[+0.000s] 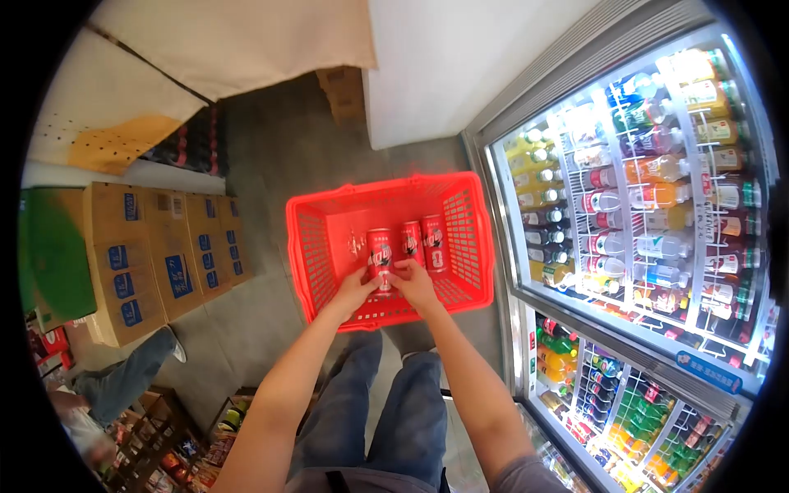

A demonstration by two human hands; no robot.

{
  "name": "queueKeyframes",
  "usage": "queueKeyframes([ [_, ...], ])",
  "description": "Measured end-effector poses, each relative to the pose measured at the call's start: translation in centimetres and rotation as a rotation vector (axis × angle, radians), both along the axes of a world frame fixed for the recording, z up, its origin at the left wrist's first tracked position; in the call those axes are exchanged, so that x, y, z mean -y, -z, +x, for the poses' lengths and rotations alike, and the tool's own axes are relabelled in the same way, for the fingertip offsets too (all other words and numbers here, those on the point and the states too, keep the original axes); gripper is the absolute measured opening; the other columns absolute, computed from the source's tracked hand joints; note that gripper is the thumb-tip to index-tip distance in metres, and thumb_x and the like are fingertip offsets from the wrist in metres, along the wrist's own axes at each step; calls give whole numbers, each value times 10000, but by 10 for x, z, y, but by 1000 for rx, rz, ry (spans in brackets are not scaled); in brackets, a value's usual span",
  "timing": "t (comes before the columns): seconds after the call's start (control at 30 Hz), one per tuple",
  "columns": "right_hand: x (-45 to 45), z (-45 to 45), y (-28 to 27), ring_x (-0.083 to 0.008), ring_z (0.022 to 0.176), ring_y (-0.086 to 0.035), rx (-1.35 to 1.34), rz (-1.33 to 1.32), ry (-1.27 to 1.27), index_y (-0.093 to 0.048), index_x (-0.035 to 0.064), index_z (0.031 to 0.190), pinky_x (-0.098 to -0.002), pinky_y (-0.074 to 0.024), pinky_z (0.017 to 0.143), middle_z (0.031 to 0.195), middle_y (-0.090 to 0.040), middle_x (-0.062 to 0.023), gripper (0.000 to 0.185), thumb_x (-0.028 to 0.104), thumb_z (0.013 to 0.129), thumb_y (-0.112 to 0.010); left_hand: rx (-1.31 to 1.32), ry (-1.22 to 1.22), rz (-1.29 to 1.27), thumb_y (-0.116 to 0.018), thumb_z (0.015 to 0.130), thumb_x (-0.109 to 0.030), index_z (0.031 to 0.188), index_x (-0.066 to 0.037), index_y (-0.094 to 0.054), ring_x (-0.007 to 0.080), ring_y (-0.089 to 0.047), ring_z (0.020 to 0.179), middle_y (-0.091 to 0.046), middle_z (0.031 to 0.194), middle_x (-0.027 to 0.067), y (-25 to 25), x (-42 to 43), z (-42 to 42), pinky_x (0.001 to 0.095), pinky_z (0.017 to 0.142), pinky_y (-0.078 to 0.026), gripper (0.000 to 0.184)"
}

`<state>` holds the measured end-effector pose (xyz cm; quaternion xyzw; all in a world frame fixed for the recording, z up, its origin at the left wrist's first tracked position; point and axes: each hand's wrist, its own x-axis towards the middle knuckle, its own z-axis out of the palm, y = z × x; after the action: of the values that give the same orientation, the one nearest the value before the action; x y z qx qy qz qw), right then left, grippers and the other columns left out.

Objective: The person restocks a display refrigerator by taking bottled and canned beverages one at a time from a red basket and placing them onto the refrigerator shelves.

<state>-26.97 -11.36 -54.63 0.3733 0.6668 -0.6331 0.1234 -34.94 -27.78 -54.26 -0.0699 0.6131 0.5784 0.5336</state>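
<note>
A red plastic shopping basket (329, 203) lies in front of my legs. Inside it, a red soda can (379, 246) is between my two hands near the basket's close side. My left hand (355, 293) grips the can's lower left, and my right hand (413, 284) has its thumb and fingers on the lower right. Just right of it are two more red cans, one (412, 238) partly covered by my right hand and another (433, 238) at the far right of the group. The undersides of my fingers are hidden.
Lit drink coolers with bottles (657, 169) line the right side. Stacked cardboard cartons (177, 246) stand at left. Snack shelves (164, 435) and another person's leg (123, 378) are at lower left. A white wall (436, 74) rises ahead.
</note>
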Motion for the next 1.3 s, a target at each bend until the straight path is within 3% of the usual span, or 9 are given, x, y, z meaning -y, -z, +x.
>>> queueKeyframes([
  [0.03,2,7,-4,-212,921,-660,-71,-86,80,-604,17,1178,-330,-527,807,1006,-687,-141,441,184,806,-773,13,-58,67,-632,954,-198,1331,13,-495,169,-586,1101,-613,1223,122,-14,2,1,300,915,-485,453],
  [0.23,1,27,-129,-165,991,-622,-197,-180,118,-526,20,1362,-301,-505,864,1098,-662,-106,572,210,865,-738,-114,75,142,-638,944,-165,1426,16,-412,166,-543,1181,-577,1301,97,-139,0,2,302,1002,-436,562],
  [0.37,-15,44,-210,-150,1003,-618,-229,-320,205,-537,-19,1326,-301,-513,863,1150,-644,-98,458,175,932,-665,-134,99,238,-629,949,-176,1414,13,-425,171,-541,1190,-572,1305,106,-200,-9,14,311,1011,-443,542],
  [0.5,-32,61,-291,-146,995,-622,-392,-250,236,-576,14,1217,-316,-520,859,1117,-651,-74,317,155,942,-646,-158,216,332,-606,962,-181,1459,6,-373,185,-495,1257,-522,1375,118,-273,-33,17,332,1049,-419,580],
  [0.77,-81,116,-393,-162,1070,-606,-561,-153,355,-548,8,1259,-314,-512,899,1195,-630,-107,364,142,938,-655,-124,355,342,-531,1014,-271,1437,-8,-425,174,-554,1188,-578,1306,90,-370,-102,31,336,986,-471,509],
  [0.93,-111,172,-454,-166,1134,-582,-692,-66,432,-507,8,1295,-323,-495,942,1254,-607,-110,399,128,941,-644,-293,573,453,-556,1002,-288,1402,-11,-475,167,-591,1139,-602,1271,94,-480,-151,68,336,967,-498,493],
  [1.1,-133,243,-533,-164,1182,-555,-763,113,504,-400,13,1445,-319,-462,992,1303,-578,-123,598,128,925,-672,-314,652,672,-593,983,-201,1362,10,-507,159,-593,1083,-595,1210,93,-529,-206,122,302,946,-500,442],
  [1.23,-139,299,-594,-169,1167,-549,-821,308,590,-380,31,1475,-318,-479,963,1325,-558,-125,618,117,932,-664,-470,779,838,-633,959,-217,1340,-22,-548,129,-545,955,-596,1121,62,-559,-254,164,287,871,-454,436],
  [1.3,-147,331,-609,-157,1166,-545,-860,369,643,-396,31,1467,-309,-485,952,1319,-565,-123,605,113,931,-665,-487,851,880,-620,968,-206,1337,-12,-535,134,-570,1007,-605,1142,58,-584,-272,190,297,894,-480,426],
])
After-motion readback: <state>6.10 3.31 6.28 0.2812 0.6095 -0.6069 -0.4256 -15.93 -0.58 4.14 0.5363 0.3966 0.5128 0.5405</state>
